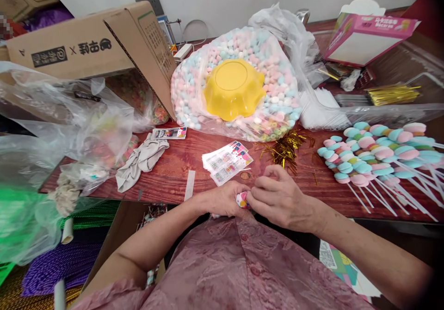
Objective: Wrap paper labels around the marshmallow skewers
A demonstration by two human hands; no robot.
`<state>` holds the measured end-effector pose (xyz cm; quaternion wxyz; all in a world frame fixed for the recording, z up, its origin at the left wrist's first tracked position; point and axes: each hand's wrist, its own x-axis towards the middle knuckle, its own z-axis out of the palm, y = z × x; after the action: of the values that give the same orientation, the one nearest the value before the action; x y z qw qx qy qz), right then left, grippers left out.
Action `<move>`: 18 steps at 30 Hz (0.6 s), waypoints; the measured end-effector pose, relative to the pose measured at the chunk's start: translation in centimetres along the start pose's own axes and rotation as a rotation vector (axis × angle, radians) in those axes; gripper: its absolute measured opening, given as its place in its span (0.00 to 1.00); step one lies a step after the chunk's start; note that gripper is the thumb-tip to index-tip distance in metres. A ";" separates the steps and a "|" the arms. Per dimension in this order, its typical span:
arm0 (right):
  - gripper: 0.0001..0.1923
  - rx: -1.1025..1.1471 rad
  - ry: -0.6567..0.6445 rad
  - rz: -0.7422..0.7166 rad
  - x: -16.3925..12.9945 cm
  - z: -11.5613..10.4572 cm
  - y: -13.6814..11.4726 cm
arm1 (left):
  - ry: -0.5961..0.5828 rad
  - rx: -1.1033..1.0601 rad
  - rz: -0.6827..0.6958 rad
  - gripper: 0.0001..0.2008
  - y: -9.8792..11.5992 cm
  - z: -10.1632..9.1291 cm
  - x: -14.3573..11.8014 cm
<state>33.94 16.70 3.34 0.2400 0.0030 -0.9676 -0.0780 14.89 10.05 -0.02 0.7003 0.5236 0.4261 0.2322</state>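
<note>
My left hand (226,199) and my right hand (277,198) meet at the near edge of the red wooden table (166,176). Both pinch a small pink-and-white sweet (242,200) between them, most of it hidden by my fingers. Just beyond my hands lies a small stack of colourful sticker sheets (227,162) and a bunch of gold twist ties (283,148). To the right lies a pile of finished pastel sweet skewers on white sticks (378,155).
A big clear bag of pastel sweets (277,102) with a yellow bowl (233,88) on it sits mid-table. A cardboard box (86,46) and plastic bags (58,115) stand left, beside a grey cloth (142,159). A pink box (367,34) stands back right.
</note>
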 end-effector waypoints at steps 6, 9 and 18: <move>0.12 0.299 0.057 0.332 -2.0 -0.5 2.9 | 0.233 -0.065 0.088 0.23 1.1 -0.1 -0.8; 0.13 0.321 0.031 0.306 -2.6 -0.5 3.0 | 0.256 -0.183 0.041 0.23 0.7 0.1 -0.5; 0.20 0.401 0.233 0.342 -0.5 1.8 -0.5 | 0.623 -0.352 0.309 0.19 -0.6 2.3 1.4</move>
<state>33.54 16.53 1.45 0.3541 -0.1040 -0.9160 0.1575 17.47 9.73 -0.89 0.5735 0.3578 0.4880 0.5522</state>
